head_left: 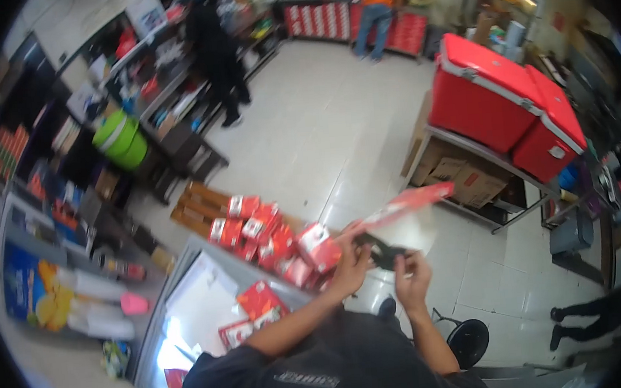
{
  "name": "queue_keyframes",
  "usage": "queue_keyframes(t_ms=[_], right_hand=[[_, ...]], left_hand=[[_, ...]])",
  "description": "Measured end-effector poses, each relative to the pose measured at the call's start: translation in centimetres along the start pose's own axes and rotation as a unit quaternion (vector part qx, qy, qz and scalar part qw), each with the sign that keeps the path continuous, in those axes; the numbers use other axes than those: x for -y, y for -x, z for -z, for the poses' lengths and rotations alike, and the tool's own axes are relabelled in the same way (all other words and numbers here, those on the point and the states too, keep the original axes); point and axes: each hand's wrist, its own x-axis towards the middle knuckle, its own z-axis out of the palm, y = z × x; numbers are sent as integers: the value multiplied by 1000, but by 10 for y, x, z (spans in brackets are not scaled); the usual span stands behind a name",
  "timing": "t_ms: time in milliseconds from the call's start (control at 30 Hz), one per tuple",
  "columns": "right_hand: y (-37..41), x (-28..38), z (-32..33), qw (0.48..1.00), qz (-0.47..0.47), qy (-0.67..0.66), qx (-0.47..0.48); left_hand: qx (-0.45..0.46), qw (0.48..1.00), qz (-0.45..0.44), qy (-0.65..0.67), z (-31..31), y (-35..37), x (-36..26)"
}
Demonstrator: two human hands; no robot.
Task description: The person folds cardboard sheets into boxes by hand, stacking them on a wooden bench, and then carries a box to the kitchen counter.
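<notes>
My left hand point(352, 265) is closed on a dark object point(382, 252), just right of a pile of red and white packets point(274, 240). On the other side of that dark object, my right hand point(413, 277) pinches its edge. A long red and white packet point(406, 205), blurred by motion, extends up and right from beside my left hand; whether my fingers hold it too I cannot tell. More red packets point(259, 300) lie on the pale worktop beside my left forearm.
Two red coolers point(488, 92) stand on a metal-framed table at the right. A black round stool point(468, 342) is near my right elbow. A person in orange point(381, 2) and a person in black point(211, 48) stand farther back. A green container point(120, 140) is at the left.
</notes>
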Motion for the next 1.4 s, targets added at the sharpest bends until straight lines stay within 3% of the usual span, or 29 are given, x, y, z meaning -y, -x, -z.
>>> queue_keyframes(t_ms=[33, 67, 133, 167, 200, 233, 333, 367, 467, 533, 567, 600, 633, 667, 767, 800, 867, 900, 933, 1000, 1100, 1200, 1233, 1333, 1400], right_hand=[[-2, 6, -3, 994, -44, -94, -18], [-4, 4, -5, 996, -3, -89, 8], [-7, 12, -7, 989, 136, 52, -7], [-5, 14, -1, 990, 134, 53, -1], [-9, 14, 4, 994, 47, -5, 99], [-12, 13, 7, 978, -41, -62, 194], [-1, 0, 1, 985, 6, -37, 170], [1, -2, 0, 985, 3, -35, 167], [2, 0, -1, 979, 19, 53, 198], [-9, 14, -5, 985, 99, -5, 143], [-14, 24, -5, 986, 102, -22, 130], [-18, 36, -7, 987, 103, -40, 114], [-19, 49, -13, 988, 121, -16, 89], [-21, 55, -23, 990, 118, -11, 81], [-27, 55, -52, 990, 119, -17, -78], [-29, 52, -48, 989, 121, -18, -81], [-36, 43, -34, 995, 76, -62, -17], [-42, 49, -29, 992, 71, -101, -40], [-45, 40, -16, 994, 52, -98, 15], [-49, 24, -5, 974, -6, -209, 81], [-43, 26, -8, 957, -55, -278, 64], [-33, 19, -15, 978, -16, -200, 54], [-32, 19, -22, 971, -23, -236, 38], [-28, 21, -34, 977, 21, -214, 20], [-27, 32, -31, 976, 1, -189, 111]], left_hand=[[9, 994, 79, 69, -4, 2, -19], [40, 995, -40, -84, -4, 1, -9], [66, 967, -164, -186, -6, 2, -23], [62, 968, -159, -184, -4, 8, -21], [78, 995, -49, -50, -1, 7, -17], [94, 990, 61, 87, 2, 6, -16], [66, 981, 117, 143, 3, 14, -23], [41, 974, 180, 131, 2, 17, -27], [11, 961, 213, 178, 1, 17, -10], [6, 958, 201, 206, -1, 15, -8], [21, 991, 126, 40, 3, 14, -9], [37, 990, 44, -125, 0, 12, -9], [-2, 1000, 28, 3, -10, 18, 17], [8, 1000, 29, 6, -15, 17, 21], [17, 994, -67, -79, -21, 10, 24], [18, 994, -70, -80, -20, 8, 10], [51, 997, 39, -42, -15, 11, -16], [71, 995, 59, -24, -12, 11, -15], [118, 984, 135, 0, -7, 15, -16], [184, 971, 114, 100, 0, 18, -2], [191, 961, 172, 99, 5, 22, -12], [189, 933, 229, 203, 12, 21, -9], [197, 928, 231, 215, 16, 20, -1], [207, 931, 246, 176, 31, 25, -9], [204, 929, 264, 158, 38, 29, -5]])
